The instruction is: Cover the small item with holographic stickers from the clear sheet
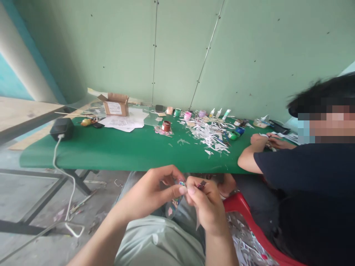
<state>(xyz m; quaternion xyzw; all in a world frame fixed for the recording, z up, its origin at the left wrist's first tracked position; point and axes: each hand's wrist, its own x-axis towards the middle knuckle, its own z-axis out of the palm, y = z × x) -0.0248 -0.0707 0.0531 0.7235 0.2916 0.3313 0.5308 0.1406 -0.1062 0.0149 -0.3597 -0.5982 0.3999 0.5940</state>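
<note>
My left hand (163,188) is closed, thumb and fingers pinching a small clear plastic piece with a colourful pattern (175,202). It hangs over my lap, below the table's front edge. My right hand (206,203) is closed too, its fingertips against the left thumb at the top of that piece. A small dark object (202,184) pokes out between the right fingers; its kind I cannot make out. Under the right palm a thin translucent strip (198,221) shows. The fingers hide much of what is held.
White paper scraps (212,135) lie on the green table (111,149). An open brown paint jar (166,126), other paint pots, a cardboard box (116,105) and a black power adapter (61,128) stand around. At right sits a co-worker (291,177); a red scrap-filled container (241,202) is beside me.
</note>
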